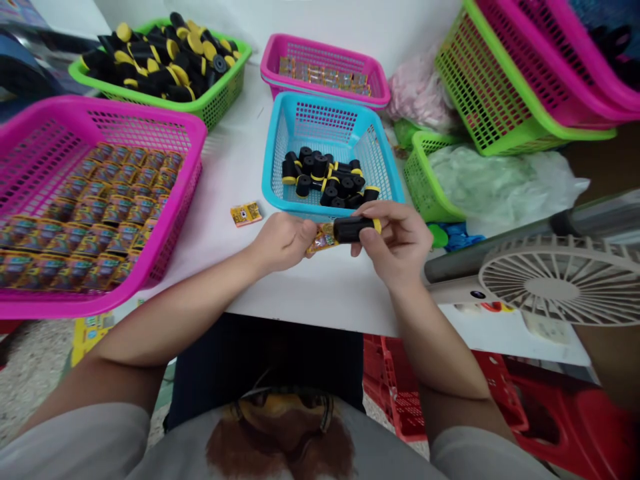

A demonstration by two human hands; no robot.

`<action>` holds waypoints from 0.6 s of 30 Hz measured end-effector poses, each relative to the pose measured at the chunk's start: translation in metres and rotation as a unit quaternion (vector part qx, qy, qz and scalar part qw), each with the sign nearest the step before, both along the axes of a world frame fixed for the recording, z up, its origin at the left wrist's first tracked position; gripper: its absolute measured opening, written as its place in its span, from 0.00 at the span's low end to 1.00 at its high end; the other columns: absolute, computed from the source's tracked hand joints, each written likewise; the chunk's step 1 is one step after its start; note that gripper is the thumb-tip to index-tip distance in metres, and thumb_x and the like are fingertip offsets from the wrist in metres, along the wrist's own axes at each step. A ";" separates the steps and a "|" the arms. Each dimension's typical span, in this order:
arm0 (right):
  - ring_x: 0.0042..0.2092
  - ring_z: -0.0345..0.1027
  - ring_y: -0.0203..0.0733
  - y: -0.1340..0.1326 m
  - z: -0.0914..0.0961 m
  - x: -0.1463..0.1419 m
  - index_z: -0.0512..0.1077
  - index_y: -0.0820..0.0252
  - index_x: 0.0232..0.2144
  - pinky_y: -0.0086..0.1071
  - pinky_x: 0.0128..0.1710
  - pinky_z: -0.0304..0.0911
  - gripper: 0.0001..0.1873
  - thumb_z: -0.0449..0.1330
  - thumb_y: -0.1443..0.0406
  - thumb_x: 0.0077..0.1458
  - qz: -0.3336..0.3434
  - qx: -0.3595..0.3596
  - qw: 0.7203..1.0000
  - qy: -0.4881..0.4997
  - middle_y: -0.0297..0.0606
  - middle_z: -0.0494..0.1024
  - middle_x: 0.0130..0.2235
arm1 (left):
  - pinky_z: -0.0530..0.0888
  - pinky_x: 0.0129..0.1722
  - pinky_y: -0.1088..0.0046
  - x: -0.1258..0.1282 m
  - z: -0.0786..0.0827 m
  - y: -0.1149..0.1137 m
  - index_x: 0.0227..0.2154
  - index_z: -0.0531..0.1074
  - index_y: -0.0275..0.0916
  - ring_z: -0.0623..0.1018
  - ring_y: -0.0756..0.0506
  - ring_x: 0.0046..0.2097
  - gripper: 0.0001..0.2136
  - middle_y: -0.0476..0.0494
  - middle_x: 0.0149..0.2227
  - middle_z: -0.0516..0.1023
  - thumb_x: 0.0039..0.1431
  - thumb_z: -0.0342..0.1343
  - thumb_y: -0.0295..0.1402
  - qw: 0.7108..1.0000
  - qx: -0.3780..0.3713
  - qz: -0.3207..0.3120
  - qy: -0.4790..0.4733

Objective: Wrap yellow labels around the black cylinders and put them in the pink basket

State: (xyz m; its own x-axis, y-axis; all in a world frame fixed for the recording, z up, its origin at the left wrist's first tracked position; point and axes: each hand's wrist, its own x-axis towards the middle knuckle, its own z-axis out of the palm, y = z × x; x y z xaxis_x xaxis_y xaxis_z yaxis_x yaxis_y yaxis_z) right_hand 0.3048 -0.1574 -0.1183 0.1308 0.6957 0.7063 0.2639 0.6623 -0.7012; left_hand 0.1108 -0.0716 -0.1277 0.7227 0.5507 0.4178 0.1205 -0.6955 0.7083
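My right hand (400,243) grips a black cylinder with a yellow end (350,230), held sideways over the front of the table. Pinched in my left hand (285,241) is a small printed yellow-orange packet (324,238), which meets the cylinder's open-looking left end. Whether the packet reaches inside cannot be made out. Another flat printed packet (246,213) lies on the table left of my left hand. Just behind both hands stands a blue basket (333,212) with several black-and-yellow cylinders (330,177) in it.
At left, a pink basket (195,180) holds rows of wrapped printed pieces. A green basket (220,100) of black-and-yellow cylinders is behind it. Another pink basket (325,99) stands at the back. Stacked baskets (500,80), a plastic bag (505,187) and a fan (555,287) are at right.
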 end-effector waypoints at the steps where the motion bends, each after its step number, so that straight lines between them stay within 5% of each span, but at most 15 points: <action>1: 0.24 0.71 0.29 0.000 0.000 0.001 0.75 0.52 0.42 0.26 0.21 0.71 0.11 0.69 0.57 0.60 -0.003 -0.001 1.000 -0.010 0.34 0.80 0.41 | 0.67 0.25 0.70 0.000 0.000 0.000 0.16 0.70 0.40 0.75 0.47 0.22 0.43 0.42 0.18 0.76 0.69 0.22 0.64 1.000 0.001 0.008 -0.001; 9: 0.26 0.72 0.33 0.001 0.000 0.009 0.77 0.53 0.41 0.29 0.21 0.69 0.13 0.70 0.56 0.57 -0.015 -0.016 0.998 -0.051 0.39 0.82 0.40 | 0.62 0.22 0.70 0.002 0.001 0.003 0.16 0.68 0.40 0.73 0.47 0.21 0.43 0.42 0.18 0.75 0.70 0.21 0.61 0.995 0.084 0.040 0.028; 14: 0.33 0.76 0.40 0.004 0.002 0.016 0.80 0.51 0.39 0.36 0.29 0.74 0.12 0.72 0.55 0.53 -0.038 0.046 0.992 -0.108 0.38 0.83 0.37 | 0.55 0.22 0.69 0.002 0.003 0.002 0.22 0.73 0.40 0.71 0.47 0.21 0.43 0.41 0.21 0.77 0.71 0.20 0.59 0.988 0.141 0.033 0.059; 18: 0.33 0.76 0.42 0.005 0.003 0.017 0.81 0.49 0.40 0.36 0.28 0.72 0.12 0.72 0.55 0.53 -0.024 0.071 0.988 -0.135 0.37 0.84 0.36 | 0.59 0.24 0.70 0.002 0.007 -0.001 0.27 0.75 0.39 0.74 0.48 0.24 0.41 0.43 0.24 0.78 0.72 0.22 0.60 0.993 0.105 0.006 0.055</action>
State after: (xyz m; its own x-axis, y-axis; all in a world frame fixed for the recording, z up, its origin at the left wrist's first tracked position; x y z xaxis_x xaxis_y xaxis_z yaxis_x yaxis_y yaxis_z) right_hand 0.3223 -0.1524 -0.1154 -0.0457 0.5852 0.8096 0.4615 0.7311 -0.5025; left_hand 0.1127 -0.0725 -0.1204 0.7646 0.4677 0.4434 0.1976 -0.8250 0.5294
